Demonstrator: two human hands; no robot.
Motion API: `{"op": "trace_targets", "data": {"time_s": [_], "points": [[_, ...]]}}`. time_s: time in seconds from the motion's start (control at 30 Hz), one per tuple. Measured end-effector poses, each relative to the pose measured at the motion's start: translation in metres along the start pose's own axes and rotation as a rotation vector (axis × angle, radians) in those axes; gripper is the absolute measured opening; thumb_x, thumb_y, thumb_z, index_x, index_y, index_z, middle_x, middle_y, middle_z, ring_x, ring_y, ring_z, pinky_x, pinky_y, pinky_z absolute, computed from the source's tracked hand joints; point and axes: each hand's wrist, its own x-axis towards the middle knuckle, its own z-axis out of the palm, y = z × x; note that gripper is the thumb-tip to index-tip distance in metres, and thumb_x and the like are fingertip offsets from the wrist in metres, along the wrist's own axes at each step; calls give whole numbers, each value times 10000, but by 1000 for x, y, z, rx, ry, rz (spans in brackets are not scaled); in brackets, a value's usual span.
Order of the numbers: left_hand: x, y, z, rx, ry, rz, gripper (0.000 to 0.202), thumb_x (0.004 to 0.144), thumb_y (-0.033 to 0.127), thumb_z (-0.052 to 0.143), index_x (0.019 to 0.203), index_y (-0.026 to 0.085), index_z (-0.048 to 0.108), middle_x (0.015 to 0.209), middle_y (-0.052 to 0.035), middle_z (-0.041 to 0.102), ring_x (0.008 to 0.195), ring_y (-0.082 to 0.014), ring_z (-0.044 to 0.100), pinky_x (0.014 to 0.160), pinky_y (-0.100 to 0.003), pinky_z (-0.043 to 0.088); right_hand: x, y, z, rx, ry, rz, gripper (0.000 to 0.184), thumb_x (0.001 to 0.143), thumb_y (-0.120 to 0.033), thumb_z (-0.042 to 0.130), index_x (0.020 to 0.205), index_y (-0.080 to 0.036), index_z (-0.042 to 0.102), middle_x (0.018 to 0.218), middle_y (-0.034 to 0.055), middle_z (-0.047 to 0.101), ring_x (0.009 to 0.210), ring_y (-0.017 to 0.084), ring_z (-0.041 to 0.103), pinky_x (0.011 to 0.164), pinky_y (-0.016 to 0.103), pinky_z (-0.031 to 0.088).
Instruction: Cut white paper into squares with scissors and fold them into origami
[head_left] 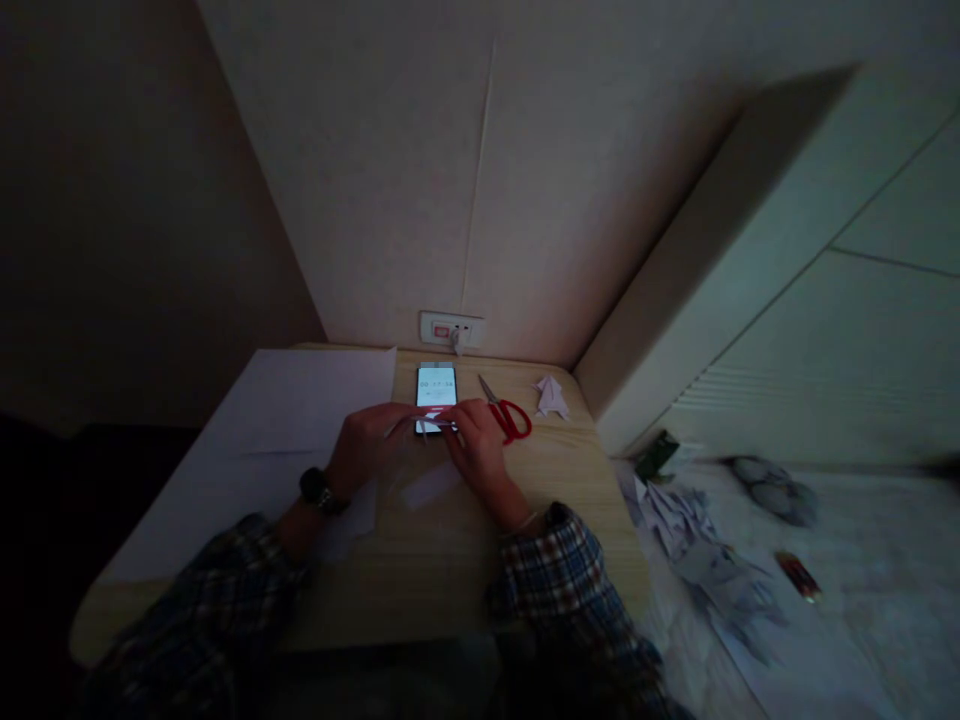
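Observation:
Both hands pinch a small piece of folded paper [421,421] between them, held above the lower part of a lit phone [436,381]. My left hand [367,440], with a dark watch at the wrist, has its fingers closed on the paper's left side. On the other side, my right hand [480,445] grips the paper with closed fingertips. Its exact folds are too small and dim to make out. Red-handled scissors [512,420] lie just right of my right hand. Below the hands, a pale paper strip [433,486] rests on the wooden table [420,580].
Large white sheets [315,400] cover the table's left side. A folded paper figure [551,397] sits at the far right corner. A wall socket [451,330] with a plug is behind the phone. Crumpled papers [679,515] and grey slippers [774,490] lie on the right.

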Motion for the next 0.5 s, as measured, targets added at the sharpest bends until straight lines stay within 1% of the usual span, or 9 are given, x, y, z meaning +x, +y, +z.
{"op": "trace_targets", "data": {"time_s": [0.07, 0.2, 0.3, 0.4, 0.5], "points": [[-5, 2, -1, 22, -6, -12, 285, 914, 275, 476, 986, 158, 726, 971, -40, 770, 883, -206, 722, 828, -294, 551, -3, 0, 2, -6, -7, 6, 144, 908, -170, 523, 899, -187, 665, 878, 81, 626, 856, 226, 547, 747, 332, 431], [-15, 8, -1, 50, -8, -25, 313, 928, 255, 434, 1020, 141, 710, 1018, -19, 758, 938, -175, 705, 878, -262, 522, -10, -3, 1, -16, -22, 6, 157, 915, -171, 516, 918, -188, 671, 893, 87, 623, 880, 236, 548, 768, 342, 425], [-20, 12, -2, 58, -4, -21, 296, 914, 266, 462, 992, 133, 715, 997, -24, 764, 905, -174, 712, 862, -257, 527, -14, -5, 0, -29, -28, 1, 148, 898, -148, 538, 933, -190, 675, 901, 85, 622, 890, 239, 552, 771, 342, 424], [-20, 15, -2, 53, -12, -9, 307, 923, 264, 445, 1029, 150, 710, 1030, -2, 757, 942, -179, 705, 885, -248, 515, -17, -5, 0, -46, -29, -2, 147, 896, -149, 545, 939, -189, 679, 907, 86, 629, 881, 234, 555, 770, 336, 428], [-20, 15, -1, 49, 1, -13, 282, 911, 259, 463, 968, 162, 722, 986, 2, 767, 903, -183, 716, 859, -247, 528, -18, -5, 1, -62, -28, 3, 142, 897, -158, 548, 942, -184, 681, 915, 90, 638, 882, 234, 557, 771, 337, 432]]}}
